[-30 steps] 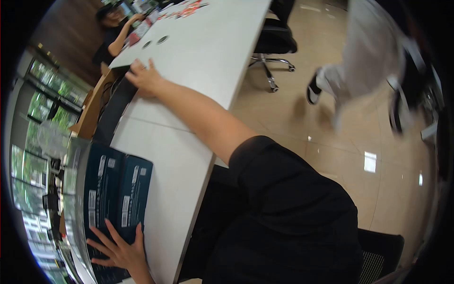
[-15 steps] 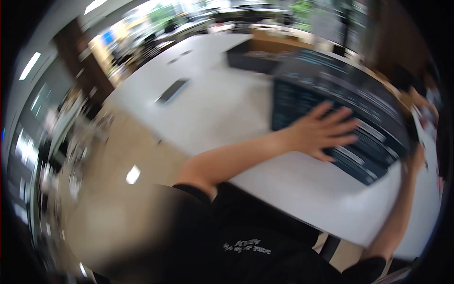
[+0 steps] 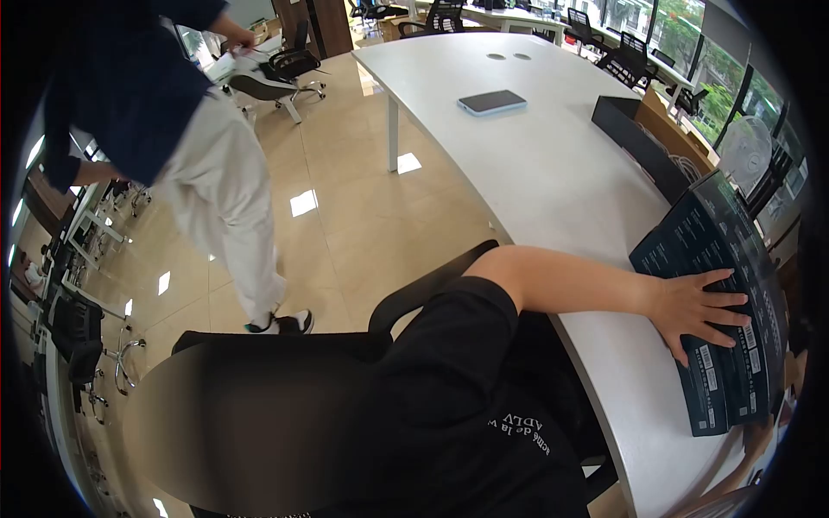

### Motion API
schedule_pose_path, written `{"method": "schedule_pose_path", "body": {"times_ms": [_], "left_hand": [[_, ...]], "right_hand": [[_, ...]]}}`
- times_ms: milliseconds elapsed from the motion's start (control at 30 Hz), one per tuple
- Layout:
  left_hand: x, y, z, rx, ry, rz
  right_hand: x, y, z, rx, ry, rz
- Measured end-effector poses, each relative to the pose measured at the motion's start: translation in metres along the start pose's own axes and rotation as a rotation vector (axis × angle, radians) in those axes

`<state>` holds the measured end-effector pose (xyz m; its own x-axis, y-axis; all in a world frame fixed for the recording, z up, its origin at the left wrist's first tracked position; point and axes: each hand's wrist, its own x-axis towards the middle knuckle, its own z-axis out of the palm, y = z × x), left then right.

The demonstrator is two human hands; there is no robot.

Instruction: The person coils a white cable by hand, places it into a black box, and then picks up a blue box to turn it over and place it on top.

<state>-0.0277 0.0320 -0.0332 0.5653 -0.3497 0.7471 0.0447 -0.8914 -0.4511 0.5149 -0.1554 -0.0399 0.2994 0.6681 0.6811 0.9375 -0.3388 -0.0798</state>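
A large dark teal box with white print and barcode labels stands on the white table at the right. Against its near side lies my left hand, palm to the box and fingers spread. My right hand is at the box's lower right corner, close to the edge of view, and its fingers are mostly hidden. Farther back on the table, a phone lies flat. Behind the teal box sits an open black box with cables inside.
At the left, a person in white trousers stands on the tiled floor. A black chair is beside me at the table edge. Office chairs, desks and a white fan are farther back.
The view has swung left, so the table and boxes now appear farther right. The person in white trousers has come into view. My left hand stays spread on the teal box.
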Motion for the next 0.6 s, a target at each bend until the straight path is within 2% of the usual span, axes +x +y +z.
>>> {"method": "schedule_pose_path", "body": {"times_ms": [33,133,233,300,367,400,467,600], "left_hand": [[-0.001,-0.001,0.001,-0.059,0.022,-0.007],[-0.009,-0.015,-0.012,0.015,0.055,-0.172],[-0.021,-0.025,-0.038,0.170,0.059,-0.489],[-0.029,-0.026,-0.039,0.149,0.051,-0.645],[-0.030,-0.020,-0.041,0.139,-0.017,-0.809],[-0.030,-0.018,-0.038,0.062,0.052,-0.837],[-0.033,-0.014,-0.032,-0.089,0.190,-0.891],[-0.036,-0.015,-0.030,-0.156,0.237,-0.823]], "right_hand": [[0.001,0.001,-0.003,0.010,0.023,-0.014],[0.003,0.017,-0.010,0.032,0.096,-0.072],[0.010,0.042,-0.022,0.056,0.200,-0.165],[0.013,0.059,-0.030,0.109,0.281,-0.229],[0.008,0.058,-0.038,0.276,0.311,-0.191],[0.000,0.060,-0.048,0.046,0.326,-0.189],[-0.016,0.013,-0.098,-0.412,0.346,-0.184],[-0.020,0.031,-0.127,-0.490,0.484,-0.265]]}}
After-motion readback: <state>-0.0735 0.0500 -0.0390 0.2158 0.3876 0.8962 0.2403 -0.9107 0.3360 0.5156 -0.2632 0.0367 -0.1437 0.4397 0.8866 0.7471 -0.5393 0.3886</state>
